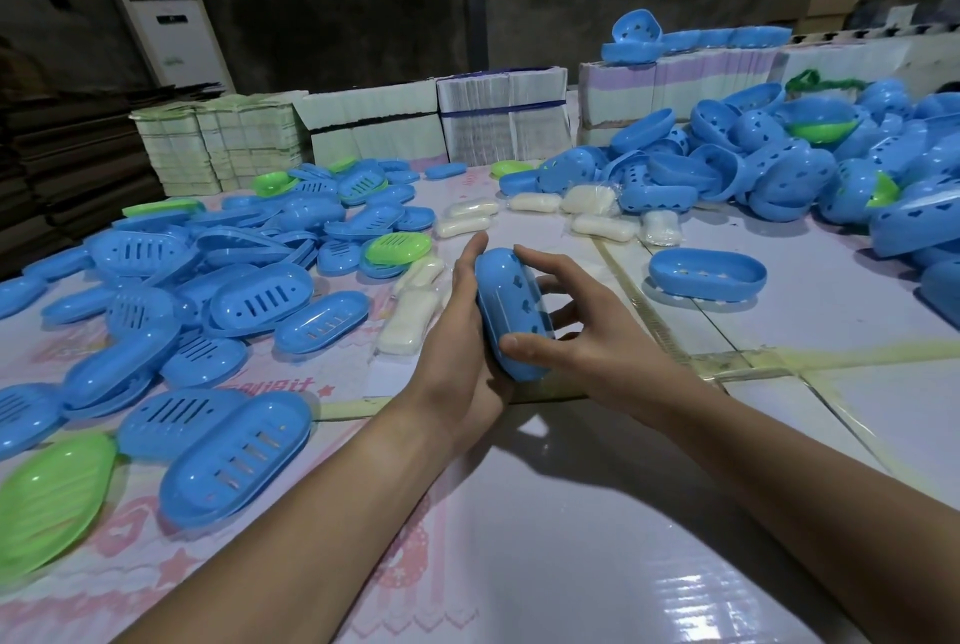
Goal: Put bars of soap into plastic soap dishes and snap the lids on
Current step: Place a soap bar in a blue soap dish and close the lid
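A closed blue soap dish (511,313) stands on edge between my two hands above the table's middle. My left hand (460,326) cups it from the left with the palm against its side. My right hand (576,331) grips it from the right, thumb on the near end and fingers curled over the far end. Wrapped white soap bars (408,316) lie just left of my hands, and more soap bars (602,226) lie further back. One open blue dish base (707,274) sits alone to the right.
Blue and green slotted lids (236,456) are spread over the left of the table. A heap of blue dish bases (779,165) fills the back right. Bundled cardboard stacks (501,116) line the far edge. A white air conditioner (166,14) stands behind.
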Available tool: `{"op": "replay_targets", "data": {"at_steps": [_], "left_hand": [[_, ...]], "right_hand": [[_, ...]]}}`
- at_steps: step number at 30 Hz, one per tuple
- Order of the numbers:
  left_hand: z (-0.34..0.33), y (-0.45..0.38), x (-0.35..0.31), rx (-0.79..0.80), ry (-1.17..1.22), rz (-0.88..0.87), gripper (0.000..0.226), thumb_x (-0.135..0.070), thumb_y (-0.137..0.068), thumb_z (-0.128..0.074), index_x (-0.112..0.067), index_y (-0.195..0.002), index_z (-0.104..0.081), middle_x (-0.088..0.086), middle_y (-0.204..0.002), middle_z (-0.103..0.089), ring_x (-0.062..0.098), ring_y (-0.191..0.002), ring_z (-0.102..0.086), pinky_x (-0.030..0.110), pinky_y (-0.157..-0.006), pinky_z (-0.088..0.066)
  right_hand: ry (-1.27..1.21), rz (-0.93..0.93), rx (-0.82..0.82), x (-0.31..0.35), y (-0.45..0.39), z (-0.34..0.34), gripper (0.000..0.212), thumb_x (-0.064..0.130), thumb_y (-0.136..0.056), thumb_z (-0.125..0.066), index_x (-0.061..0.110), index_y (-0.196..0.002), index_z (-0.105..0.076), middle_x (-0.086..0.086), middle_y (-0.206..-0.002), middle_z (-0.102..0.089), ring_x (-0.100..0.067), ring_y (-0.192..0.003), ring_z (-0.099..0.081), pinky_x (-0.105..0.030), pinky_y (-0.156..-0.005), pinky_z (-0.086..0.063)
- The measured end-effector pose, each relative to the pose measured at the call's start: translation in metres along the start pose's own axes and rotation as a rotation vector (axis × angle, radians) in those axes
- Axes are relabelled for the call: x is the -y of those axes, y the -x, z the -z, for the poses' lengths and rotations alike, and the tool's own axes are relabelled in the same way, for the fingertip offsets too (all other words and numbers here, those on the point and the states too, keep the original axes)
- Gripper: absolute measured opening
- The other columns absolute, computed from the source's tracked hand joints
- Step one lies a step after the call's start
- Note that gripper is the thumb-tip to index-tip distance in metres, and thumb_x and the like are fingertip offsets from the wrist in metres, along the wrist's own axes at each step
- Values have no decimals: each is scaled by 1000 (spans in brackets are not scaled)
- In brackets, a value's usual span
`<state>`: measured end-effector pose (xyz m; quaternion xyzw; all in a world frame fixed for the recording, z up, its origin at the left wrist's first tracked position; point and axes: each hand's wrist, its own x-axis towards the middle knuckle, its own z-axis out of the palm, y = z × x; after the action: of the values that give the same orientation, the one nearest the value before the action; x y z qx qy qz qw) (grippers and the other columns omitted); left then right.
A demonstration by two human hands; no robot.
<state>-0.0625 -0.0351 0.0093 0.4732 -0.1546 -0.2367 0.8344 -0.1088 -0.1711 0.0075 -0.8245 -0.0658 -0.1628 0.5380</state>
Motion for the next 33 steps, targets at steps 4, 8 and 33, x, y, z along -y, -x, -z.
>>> {"op": "replay_targets", "data": {"at_steps": [4,8,33], "left_hand": [[0,0,-1,-6,11,12,35,-57,-99,-42,-60,-133,-52,9,-138,-62,29,-103,-74,47,-81,-59],[-5,3,-6,-3,29,25,39,-61,-93,-44,-58,-130,-55,6,-127,-71,30,-105,-73,49,-85,-60],[19,-16,13,-1,-301,-156,60,-83,-78,-54,-41,-117,-70,-5,-122,-73,17,-109,-71,47,-83,-53]], "right_hand": [[-13,3,-19,-2,-1,-3,75,32,-76,-82,52,-136,-43,13,-124,-53,-5,-92,-60,-15,-71,-50],[-27,-3,-6,-2,-3,-1,74,34,-75,-82,55,-134,-43,14,-121,-54,-3,-92,-60,-12,-68,-50],[878,-642,-496,2,110,310,86,71,-58,-50,28,-132,-42,2,-94,-57,-22,-88,-53,-35,-69,-40]]}}
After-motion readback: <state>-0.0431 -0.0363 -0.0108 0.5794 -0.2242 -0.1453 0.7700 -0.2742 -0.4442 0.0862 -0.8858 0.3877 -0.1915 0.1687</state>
